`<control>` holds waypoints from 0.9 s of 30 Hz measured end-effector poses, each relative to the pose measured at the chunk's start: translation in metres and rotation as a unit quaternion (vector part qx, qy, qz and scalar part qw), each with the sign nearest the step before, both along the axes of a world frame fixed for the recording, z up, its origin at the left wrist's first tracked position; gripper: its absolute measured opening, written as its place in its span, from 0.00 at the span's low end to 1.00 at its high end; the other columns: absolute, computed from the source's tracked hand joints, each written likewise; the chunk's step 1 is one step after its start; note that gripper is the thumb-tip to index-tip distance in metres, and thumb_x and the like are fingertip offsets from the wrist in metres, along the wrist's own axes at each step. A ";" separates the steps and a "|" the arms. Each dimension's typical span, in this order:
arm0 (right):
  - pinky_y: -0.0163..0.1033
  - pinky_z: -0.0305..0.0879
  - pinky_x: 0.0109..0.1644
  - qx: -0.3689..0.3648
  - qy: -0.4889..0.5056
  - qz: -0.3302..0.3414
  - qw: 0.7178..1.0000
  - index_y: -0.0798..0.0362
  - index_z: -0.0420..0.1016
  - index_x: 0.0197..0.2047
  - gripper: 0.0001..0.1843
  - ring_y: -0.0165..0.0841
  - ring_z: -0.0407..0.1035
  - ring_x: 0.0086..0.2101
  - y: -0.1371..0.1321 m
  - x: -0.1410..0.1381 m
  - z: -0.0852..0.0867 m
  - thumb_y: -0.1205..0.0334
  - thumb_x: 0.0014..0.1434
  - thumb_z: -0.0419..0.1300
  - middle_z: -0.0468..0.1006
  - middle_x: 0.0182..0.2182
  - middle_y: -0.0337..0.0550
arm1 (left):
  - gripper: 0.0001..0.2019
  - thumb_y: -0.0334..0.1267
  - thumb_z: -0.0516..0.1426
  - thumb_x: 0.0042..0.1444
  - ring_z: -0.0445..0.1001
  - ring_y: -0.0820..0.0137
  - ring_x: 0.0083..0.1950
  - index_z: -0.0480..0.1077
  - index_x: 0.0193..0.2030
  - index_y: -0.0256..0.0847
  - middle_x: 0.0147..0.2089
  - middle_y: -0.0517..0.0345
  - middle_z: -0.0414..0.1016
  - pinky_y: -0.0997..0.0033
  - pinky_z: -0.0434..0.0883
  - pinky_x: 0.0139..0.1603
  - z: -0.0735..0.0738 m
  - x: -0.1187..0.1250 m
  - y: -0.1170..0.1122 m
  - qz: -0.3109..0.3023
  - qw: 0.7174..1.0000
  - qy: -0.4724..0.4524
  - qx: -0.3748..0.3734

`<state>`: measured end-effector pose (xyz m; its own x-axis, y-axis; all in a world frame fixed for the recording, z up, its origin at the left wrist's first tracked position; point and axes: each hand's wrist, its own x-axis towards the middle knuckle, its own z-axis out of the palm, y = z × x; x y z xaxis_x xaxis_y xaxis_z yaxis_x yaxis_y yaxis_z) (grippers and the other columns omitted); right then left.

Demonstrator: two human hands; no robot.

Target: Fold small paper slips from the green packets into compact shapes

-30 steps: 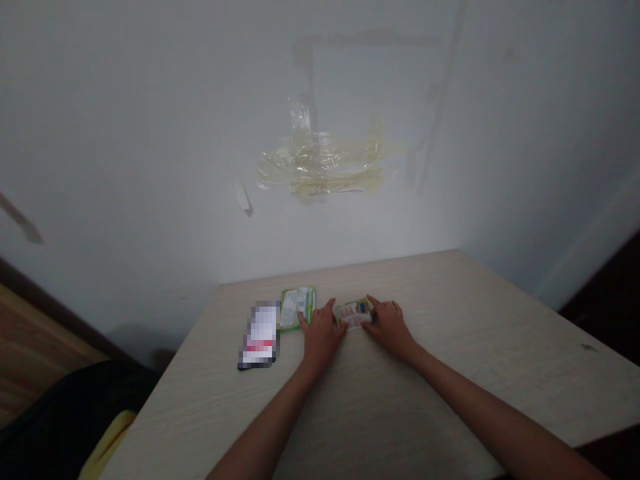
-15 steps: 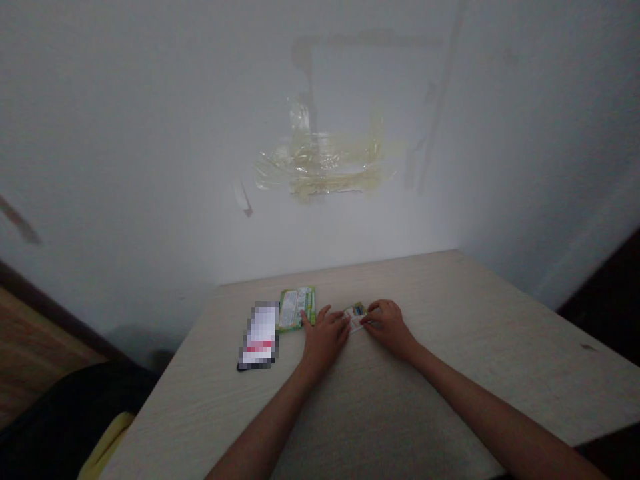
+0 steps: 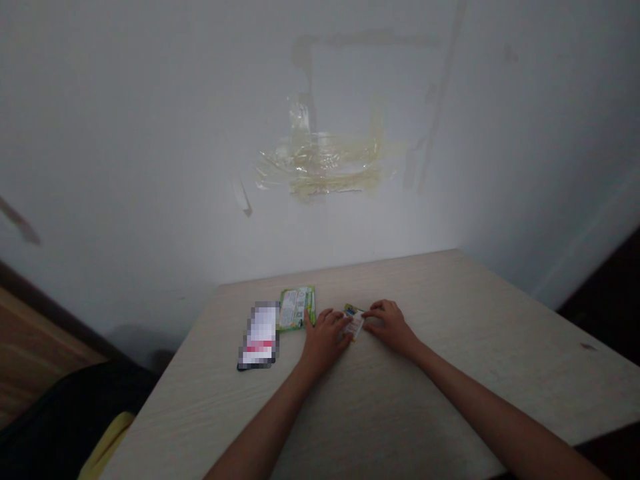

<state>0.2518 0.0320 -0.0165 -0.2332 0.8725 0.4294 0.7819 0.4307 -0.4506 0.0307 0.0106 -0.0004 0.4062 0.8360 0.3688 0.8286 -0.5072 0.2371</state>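
A small printed card [image 3: 355, 323], white with yellow, green and blue at its far end, lies on the table between my two hands. My left hand [image 3: 324, 340] is palm down, its index finger and thumb gripping the card's left side while the other fingers stay spread. From the right, my right hand [image 3: 391, 327] pinches the card's edge between thumb and fingertips. Parts of the card are covered by the fingers. Just beyond my left hand's outer fingers lies a green and white printed booklet or packet [image 3: 297, 308].
A phone-like slab [image 3: 259, 335] with a blurred-out screen lies left of the green printed piece. The light wooden table [image 3: 450, 300] meets a white wall [image 3: 190, 133] bearing yellowed tape [image 3: 330, 163]. Dark and yellow cloth [image 3: 107, 443] is at the lower left.
The small card has turned and tilted between my fingers, its coloured end shifting slightly left. My left hand's fingers have drawn in a little; my right hand has barely moved.
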 end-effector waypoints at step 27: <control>0.50 0.62 0.53 0.015 0.003 0.036 0.999 0.44 0.79 0.46 0.16 0.42 0.65 0.48 -0.002 0.001 -0.002 0.60 0.53 0.64 0.73 0.44 0.47 | 0.13 0.48 0.59 0.56 0.62 0.57 0.60 0.73 0.48 0.55 0.52 0.57 0.72 0.30 0.34 0.65 0.004 0.000 -0.005 0.005 1.000 -0.007 0.012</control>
<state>0.2524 0.0303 -0.0182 -0.2915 0.8404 0.4570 0.7461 0.4987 -0.4412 0.0306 0.0061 0.0041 0.3926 0.8310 0.3941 0.8306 -0.5044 0.2360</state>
